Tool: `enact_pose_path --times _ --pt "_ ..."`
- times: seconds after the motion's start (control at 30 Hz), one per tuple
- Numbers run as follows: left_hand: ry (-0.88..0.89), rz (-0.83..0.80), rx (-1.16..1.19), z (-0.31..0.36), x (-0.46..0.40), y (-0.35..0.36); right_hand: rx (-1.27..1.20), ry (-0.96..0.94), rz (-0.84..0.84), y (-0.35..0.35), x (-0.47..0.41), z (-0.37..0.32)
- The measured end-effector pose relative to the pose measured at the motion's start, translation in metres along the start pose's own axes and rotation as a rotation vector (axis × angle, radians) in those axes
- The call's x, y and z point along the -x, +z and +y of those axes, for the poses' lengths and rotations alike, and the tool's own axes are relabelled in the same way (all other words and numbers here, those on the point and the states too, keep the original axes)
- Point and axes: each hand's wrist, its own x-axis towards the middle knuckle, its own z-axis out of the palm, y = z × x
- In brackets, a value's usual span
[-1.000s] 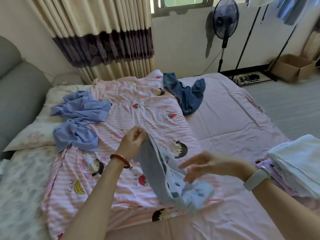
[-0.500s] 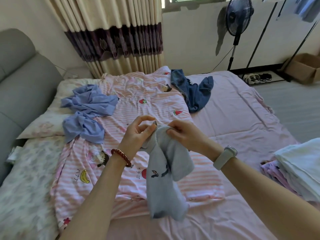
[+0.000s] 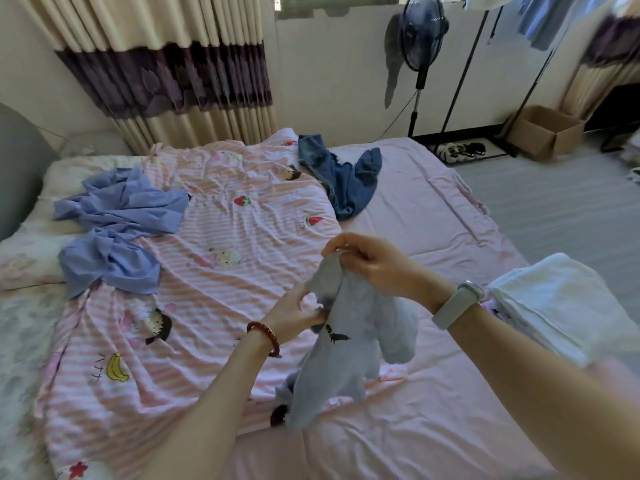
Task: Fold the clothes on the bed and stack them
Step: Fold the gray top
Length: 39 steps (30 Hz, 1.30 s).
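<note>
A small light grey garment (image 3: 349,344) with a dark printed figure hangs above the bed. My right hand (image 3: 372,263) pinches its top edge. Lower down, my left hand (image 3: 294,311) grips the garment's left side. Its bottom end touches the pink striped cartoon quilt (image 3: 214,282). A crumpled light blue garment (image 3: 114,230) lies at the left by the pillow. A dark blue denim piece (image 3: 346,178) lies at the far side of the bed. A stack of folded white and pale clothes (image 3: 568,306) sits at the right.
The pink sheet (image 3: 433,216) covers the bed's right half. A grey headboard (image 3: 17,168) and a pillow (image 3: 31,258) are at the left. Beyond the bed stand a fan (image 3: 420,36), a clothes rack, shoes (image 3: 460,150) and a cardboard box (image 3: 547,131).
My right hand took hold of the garment's top and carried it to the right. My left hand slid down from the top edge to the garment's side.
</note>
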Motion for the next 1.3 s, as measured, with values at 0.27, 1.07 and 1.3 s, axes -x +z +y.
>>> enact_pose_path --times 0.27,1.07,1.3 --pt "-0.178 0.010 -0.095 -0.032 -0.009 0.053 -0.095 0.205 0.392 -0.046 0.041 0.019" --pt "-0.026 0.443 0.015 -0.004 -0.018 0.050 0.111 0.473 0.710 -0.085 0.123 0.095" --pt "-0.121 0.318 0.130 -0.031 0.033 0.017 0.192 0.415 0.744 -0.017 0.141 0.114"
